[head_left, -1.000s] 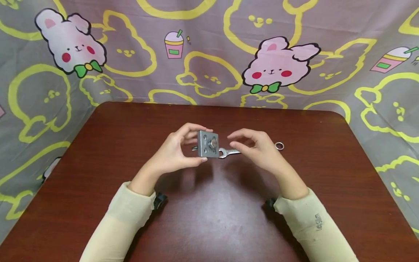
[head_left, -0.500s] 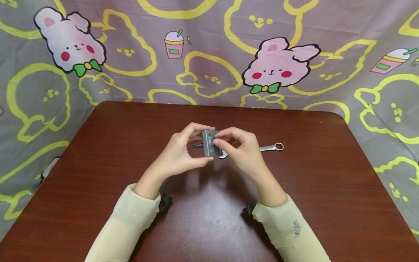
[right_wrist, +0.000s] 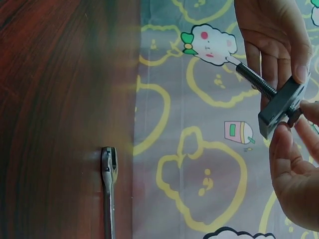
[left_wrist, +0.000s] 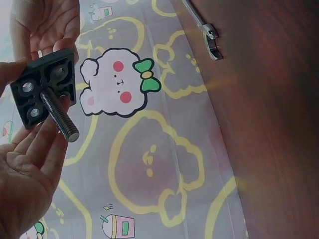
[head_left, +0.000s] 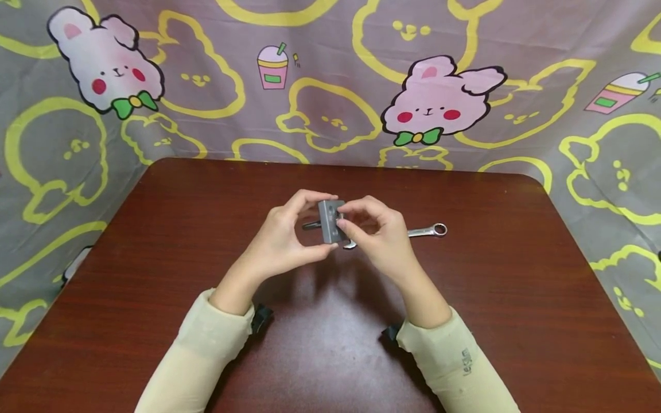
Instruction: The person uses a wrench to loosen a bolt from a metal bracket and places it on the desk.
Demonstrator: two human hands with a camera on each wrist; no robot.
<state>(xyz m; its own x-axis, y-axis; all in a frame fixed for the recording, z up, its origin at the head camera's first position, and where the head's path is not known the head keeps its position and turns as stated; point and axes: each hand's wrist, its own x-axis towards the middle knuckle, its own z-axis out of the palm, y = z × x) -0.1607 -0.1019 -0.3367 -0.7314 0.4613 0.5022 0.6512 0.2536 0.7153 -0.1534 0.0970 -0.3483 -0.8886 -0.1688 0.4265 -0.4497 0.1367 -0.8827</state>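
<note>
A dark grey square plate [head_left: 327,225] with holes near its corners is held up above the table, pinched at opposite edges by the fingers and thumb of my left hand [head_left: 271,246]. A bolt passes through its middle. The long threaded shank [left_wrist: 61,117] sticks out of the plate's left side. On the right side, the thumb and fingertips of my right hand [head_left: 386,238] pinch the bolt's hex head [right_wrist: 295,117], which they mostly cover in the head view. Behind the right hand lies a combination wrench [head_left: 427,232] on the table, its middle hidden.
The dark red-brown wooden table [head_left: 217,189] reaches back to a patterned cloth [head_left: 320,34] with cartoon rabbits, which also hangs at both sides. Black wrist mounts [head_left: 261,319] show beside the cream sleeves [head_left: 459,361].
The right hand has moved left from beside the plate and taken hold of the bolt's head. The left hand has turned the plate slightly and shifted it a little right. The wrench stays put.
</note>
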